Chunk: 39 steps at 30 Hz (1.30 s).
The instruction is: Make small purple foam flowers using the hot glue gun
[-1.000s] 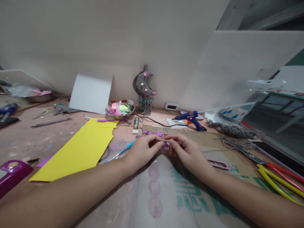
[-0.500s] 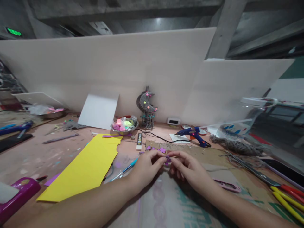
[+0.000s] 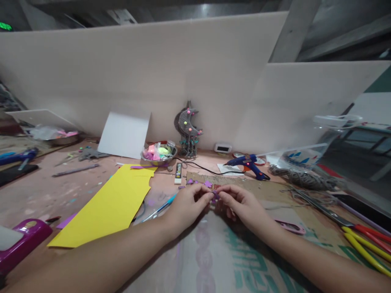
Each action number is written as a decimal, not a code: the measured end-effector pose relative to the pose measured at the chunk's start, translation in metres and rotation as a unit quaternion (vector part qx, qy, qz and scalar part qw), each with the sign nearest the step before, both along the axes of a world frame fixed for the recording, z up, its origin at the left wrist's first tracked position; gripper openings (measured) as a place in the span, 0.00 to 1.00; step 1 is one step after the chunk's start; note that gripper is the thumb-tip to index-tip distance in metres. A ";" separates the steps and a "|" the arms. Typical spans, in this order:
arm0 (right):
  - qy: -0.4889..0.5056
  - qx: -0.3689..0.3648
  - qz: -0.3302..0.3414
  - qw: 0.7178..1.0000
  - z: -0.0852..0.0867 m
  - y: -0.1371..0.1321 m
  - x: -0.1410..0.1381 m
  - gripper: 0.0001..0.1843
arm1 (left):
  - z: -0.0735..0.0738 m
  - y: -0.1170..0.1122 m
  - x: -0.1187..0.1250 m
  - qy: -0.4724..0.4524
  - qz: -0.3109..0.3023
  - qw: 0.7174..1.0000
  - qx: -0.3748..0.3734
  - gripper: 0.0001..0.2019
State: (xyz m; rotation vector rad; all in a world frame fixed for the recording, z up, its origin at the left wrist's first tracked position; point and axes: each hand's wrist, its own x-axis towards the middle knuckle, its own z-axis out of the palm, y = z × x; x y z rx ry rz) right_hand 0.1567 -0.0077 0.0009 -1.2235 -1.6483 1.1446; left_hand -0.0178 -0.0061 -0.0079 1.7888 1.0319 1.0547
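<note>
My left hand and my right hand meet over the middle of the table. Between their fingertips they pinch one small purple cut-out piece, its shape partly covered by the fingers. Just beyond the fingers lie more purple flower-shaped cut-outs on a sheet of brown cardboard. A blue pen rests beside my left wrist. Near my right forearm is a pink craft knife.
A yellow sheet lies at left. Behind stand a bowl of colored clay packets, a grey moon ornament and a blue glue gun. Scissors, grey yarn and a phone lie at right; a purple tape dispenser stands front left.
The whole scene sits slightly higher in view, as the camera has tilted down a little. Both hands keep their pinch on the purple piece, with only slight finger movement.
</note>
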 end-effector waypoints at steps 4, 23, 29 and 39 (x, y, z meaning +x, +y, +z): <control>-0.012 0.019 0.006 1.000 0.003 -0.002 -0.002 0.17 | 0.002 -0.001 0.001 -0.002 -0.014 1.000 0.001 0.10; -0.017 0.034 0.008 0.999 0.002 -0.004 0.001 0.15 | 0.002 0.000 -0.002 0.017 0.007 0.999 0.044 0.09; -0.022 0.036 0.007 0.999 -0.001 -0.003 0.001 0.13 | 0.005 -0.001 -0.001 0.026 0.028 0.998 0.043 0.09; -0.153 0.067 0.005 0.986 0.006 -0.005 0.000 0.12 | 0.006 -0.002 -0.002 0.011 0.041 0.998 0.040 0.08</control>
